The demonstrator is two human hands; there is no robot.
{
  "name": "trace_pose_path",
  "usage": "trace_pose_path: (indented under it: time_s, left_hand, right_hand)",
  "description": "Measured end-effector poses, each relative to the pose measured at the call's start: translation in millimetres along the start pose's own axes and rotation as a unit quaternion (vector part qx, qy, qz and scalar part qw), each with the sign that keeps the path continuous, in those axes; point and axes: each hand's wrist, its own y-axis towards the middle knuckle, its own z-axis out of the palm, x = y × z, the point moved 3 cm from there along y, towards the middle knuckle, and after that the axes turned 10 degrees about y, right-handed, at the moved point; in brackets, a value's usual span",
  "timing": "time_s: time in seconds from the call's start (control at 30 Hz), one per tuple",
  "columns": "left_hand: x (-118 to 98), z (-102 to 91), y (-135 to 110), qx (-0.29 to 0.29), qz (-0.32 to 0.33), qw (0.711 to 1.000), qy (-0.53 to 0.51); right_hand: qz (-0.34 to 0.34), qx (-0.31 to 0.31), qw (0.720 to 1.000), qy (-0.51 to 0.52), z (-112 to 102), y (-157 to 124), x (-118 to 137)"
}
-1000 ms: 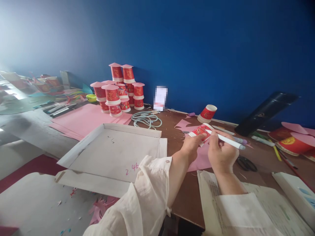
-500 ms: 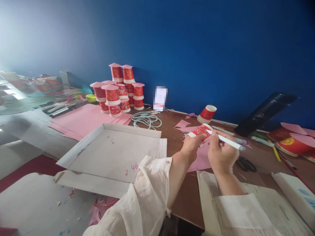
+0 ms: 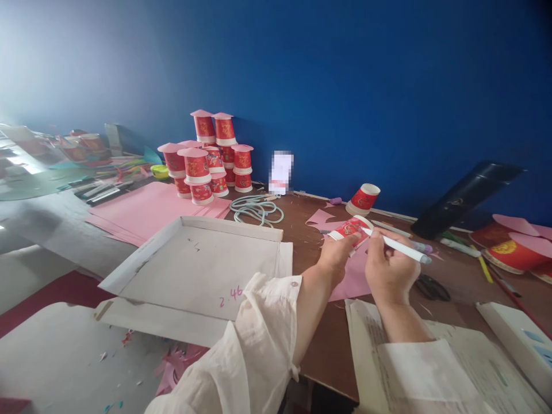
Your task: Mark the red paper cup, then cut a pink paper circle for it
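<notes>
My left hand [image 3: 337,257] is closed around a red paper cup [image 3: 348,229] with a white rim, which lies tilted on its side above pink paper [image 3: 354,277]. In my right hand [image 3: 390,270] is a white marker pen [image 3: 403,248], gripped like a writing tool. The pen's tip points left and meets or nearly meets the cup's red side; the exact contact is too small to tell. Behind the held cup, another red paper cup [image 3: 364,198] stands leaning near the blue wall. A purple pen cap [image 3: 334,202] lies close to it.
Stacked red cups with pink paper tops [image 3: 197,167] stand by the wall. Left of my arms lie a shallow white box lid [image 3: 202,264] and pink sheets [image 3: 142,210]. Scissors [image 3: 432,287], a black bottle [image 3: 468,198], a coiled cable [image 3: 256,210] and printed papers [image 3: 452,351] surround the work area.
My right hand and the marker have shifted very slightly to the right. The cup in my left hand is almost unmoved, and everything else stays in place.
</notes>
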Motion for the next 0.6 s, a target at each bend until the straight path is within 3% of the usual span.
trace_pose_path:
  time_s: [0.33, 0.6]
  left_hand:
    - [-2.0, -0.5, -2.3, -0.009, -0.006, 1.000, 0.023]
    - [-1.2, 0.0, -3.1, 0.018, 0.021, 0.999, 0.030]
  right_hand:
    - [0.009, 0.006, 1.000, 0.014, 0.0, -0.4, -0.7]
    - [0.002, 0.003, 1.000, 0.009, -0.2, -0.3, 0.3]
